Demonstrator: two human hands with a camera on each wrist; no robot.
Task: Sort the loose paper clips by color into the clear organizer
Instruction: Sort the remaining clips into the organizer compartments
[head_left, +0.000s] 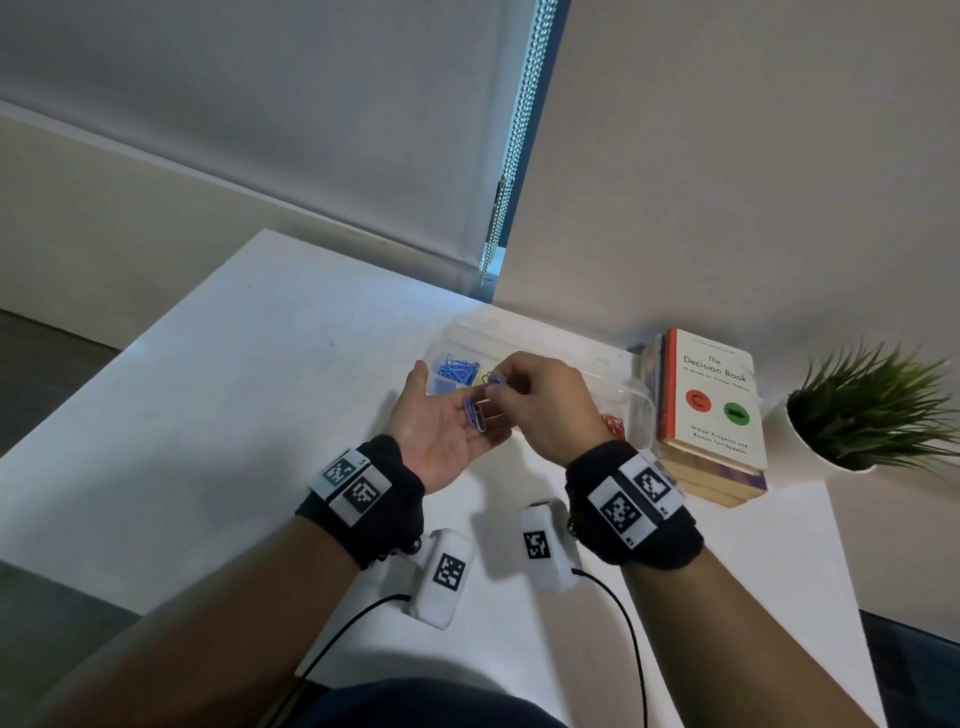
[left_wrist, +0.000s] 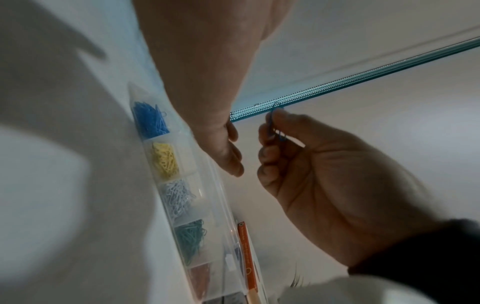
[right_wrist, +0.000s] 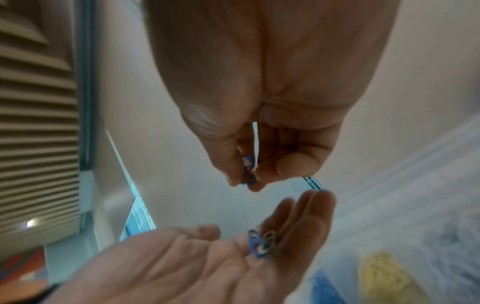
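Right hand (head_left: 540, 402) fingers (right_wrist: 235, 164) pinching blue clips (right_wrist: 248, 169), left hand (head_left: 447, 431) flat-palmed, white desk (head_left: 208, 415), blinds (head_left: 311, 104).

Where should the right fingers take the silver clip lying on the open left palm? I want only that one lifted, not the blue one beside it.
Pinch the silver clip at its end nearest the left hand's fingertips, coming from above. It lies flat, and the blue clip lies against its thumb side, so the far side is probably freest.
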